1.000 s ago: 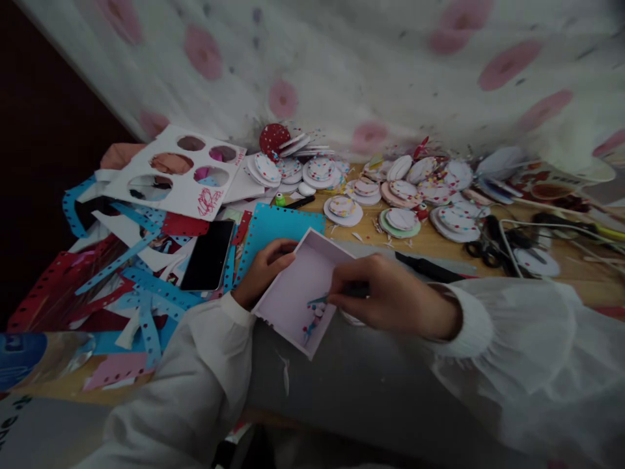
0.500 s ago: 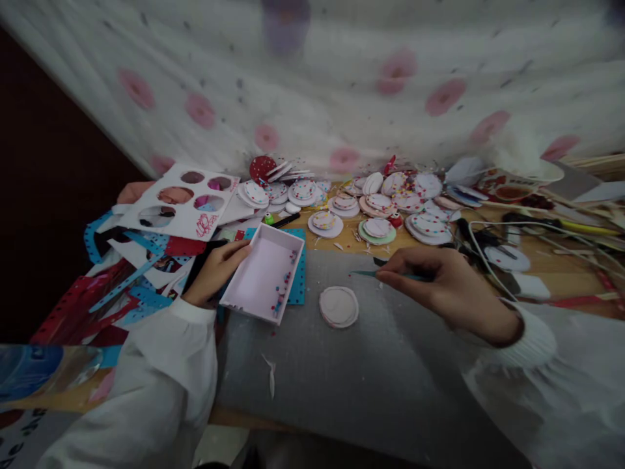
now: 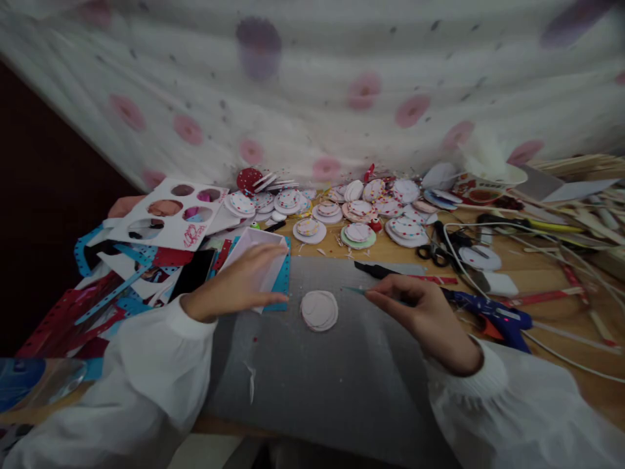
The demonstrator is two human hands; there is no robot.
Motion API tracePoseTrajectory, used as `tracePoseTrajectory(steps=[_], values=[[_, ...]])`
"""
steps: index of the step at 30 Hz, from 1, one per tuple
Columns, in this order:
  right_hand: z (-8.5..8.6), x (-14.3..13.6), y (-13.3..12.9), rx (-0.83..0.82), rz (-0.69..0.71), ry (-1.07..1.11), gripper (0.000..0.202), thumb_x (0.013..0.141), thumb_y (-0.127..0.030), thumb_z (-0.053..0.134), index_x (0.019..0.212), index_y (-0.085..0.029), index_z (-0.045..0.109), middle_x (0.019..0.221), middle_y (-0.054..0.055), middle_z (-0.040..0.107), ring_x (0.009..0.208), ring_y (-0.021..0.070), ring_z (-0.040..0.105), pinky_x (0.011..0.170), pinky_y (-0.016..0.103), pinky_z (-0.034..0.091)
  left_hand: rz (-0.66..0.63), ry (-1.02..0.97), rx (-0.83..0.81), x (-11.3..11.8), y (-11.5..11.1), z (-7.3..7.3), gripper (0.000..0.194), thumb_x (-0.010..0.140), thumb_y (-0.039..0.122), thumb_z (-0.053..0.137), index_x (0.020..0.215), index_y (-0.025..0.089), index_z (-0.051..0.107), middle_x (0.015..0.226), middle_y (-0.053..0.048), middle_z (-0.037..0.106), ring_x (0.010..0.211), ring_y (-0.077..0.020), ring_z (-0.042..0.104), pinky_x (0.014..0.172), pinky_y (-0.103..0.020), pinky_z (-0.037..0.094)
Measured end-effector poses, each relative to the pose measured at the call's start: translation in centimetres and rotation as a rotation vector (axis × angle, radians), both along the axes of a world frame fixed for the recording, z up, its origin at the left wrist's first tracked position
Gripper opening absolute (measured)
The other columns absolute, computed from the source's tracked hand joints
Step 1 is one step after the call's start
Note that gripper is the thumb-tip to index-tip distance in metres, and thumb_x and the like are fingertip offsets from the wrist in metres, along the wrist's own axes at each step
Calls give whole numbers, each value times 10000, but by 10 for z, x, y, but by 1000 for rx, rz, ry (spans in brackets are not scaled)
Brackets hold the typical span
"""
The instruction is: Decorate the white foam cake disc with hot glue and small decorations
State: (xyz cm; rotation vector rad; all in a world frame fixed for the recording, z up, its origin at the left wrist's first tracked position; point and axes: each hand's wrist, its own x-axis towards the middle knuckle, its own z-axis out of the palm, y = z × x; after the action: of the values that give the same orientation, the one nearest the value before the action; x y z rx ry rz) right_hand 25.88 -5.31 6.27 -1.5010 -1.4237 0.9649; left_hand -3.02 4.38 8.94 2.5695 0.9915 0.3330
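Note:
My left hand (image 3: pixel 239 280) is spread over a white box (image 3: pixel 251 241), fingers apart, and hides much of its inside. The box stands on a blue dotted sheet (image 3: pixel 283 281). Between thumb and fingers, my right hand (image 3: pixel 420 306) grips a thin teal tool (image 3: pixel 352 289) that points left. A round stack of white paper discs (image 3: pixel 319 311) lies on the grey mat (image 3: pixel 342 391), below and left of the tool's tip. The mat also bears a white scrap (image 3: pixel 252 384) near its left side.
Many dotted disc stacks (image 3: pixel 406 229) line the back. Right of my right hand lie a blue glue gun (image 3: pixel 493 314), scissors (image 3: pixel 432 255) and a white cable (image 3: pixel 576 355). Card with round holes (image 3: pixel 168 215) and coloured strips (image 3: pixel 114 296) fill the left.
My left hand has let go of the box's edge and opened over it. The whole view has shifted, showing more of the right side. My right hand still grips the teal tool.

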Motion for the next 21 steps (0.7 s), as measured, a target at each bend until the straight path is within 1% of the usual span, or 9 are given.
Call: tracePoseTrajectory(steps=[1, 3, 6, 9, 12, 15, 17, 21], values=[[-3, -3, 0, -10, -16, 30, 297, 705, -460, 659, 622, -176, 629, 558, 8, 570, 518, 124, 463, 469, 246, 335, -106, 39, -62, 9, -4, -2, 789, 708, 542, 666, 1369, 226, 372, 1436, -107, 386, 1331, -261, 334, 1099, -412, 282], [-10, -7, 1, -20, -38, 82, 293, 701, -449, 668, 624, -170, 624, 546, -5, 539, 512, 115, 434, 469, 243, 316, -237, 86, -150, 26, -6, -11, 882, 668, 556, 696, 1391, 208, 333, 1450, -142, 354, 1342, -281, 318, 1096, -433, 277], [-21, -8, 5, -22, -66, 147, 283, 696, -429, 681, 611, -169, 609, 544, -18, 512, 516, 106, 411, 481, 242, 302, -334, 95, -224, 42, -3, -26, 911, 649, 545, 716, 1390, 182, 329, 1435, -176, 370, 1329, -304, 337, 1082, -455, 281], [-33, -4, 10, -41, -92, 199, 273, 694, -411, 693, 608, -168, 603, 564, -18, 518, 533, 105, 413, 496, 242, 299, -409, 78, -260, 52, 1, -34, 891, 644, 501, 740, 1366, 145, 357, 1394, -197, 420, 1297, -316, 379, 1069, -450, 296], [-46, 1, 14, -63, -117, 243, 266, 702, -401, 693, 606, -172, 597, 564, -24, 509, 535, 101, 409, 503, 239, 299, -434, 105, -279, 56, 1, -37, 875, 663, 456, 743, 1363, 117, 342, 1342, -208, 470, 1254, -314, 430, 1048, -432, 324], [-54, 5, 15, -75, -152, 258, 258, 697, -393, 697, 600, -176, 597, 563, -24, 517, 537, 103, 423, 506, 237, 311, -407, 145, -290, 56, 1, -41, 847, 701, 422, 719, 1378, 121, 308, 1324, -199, 483, 1233, -306, 450, 1027, -418, 349], [-55, 5, 15, -92, -153, 256, 253, 685, -395, 700, 598, -177, 604, 565, -16, 539, 537, 111, 443, 504, 240, 327, -396, 162, -289, 55, 2, -44, 824, 705, 417, 715, 1367, 123, 321, 1314, -196, 487, 1222, -310, 456, 1020, -418, 355], [-50, 0, 15, -135, -68, 237, 252, 680, -407, 686, 597, -177, 626, 557, 7, 575, 527, 131, 481, 495, 253, 355, -387, 141, -275, 57, 4, -48, 771, 701, 421, 715, 1332, 143, 372, 1288, -181, 503, 1197, -314, 470, 1009, -420, 359]])
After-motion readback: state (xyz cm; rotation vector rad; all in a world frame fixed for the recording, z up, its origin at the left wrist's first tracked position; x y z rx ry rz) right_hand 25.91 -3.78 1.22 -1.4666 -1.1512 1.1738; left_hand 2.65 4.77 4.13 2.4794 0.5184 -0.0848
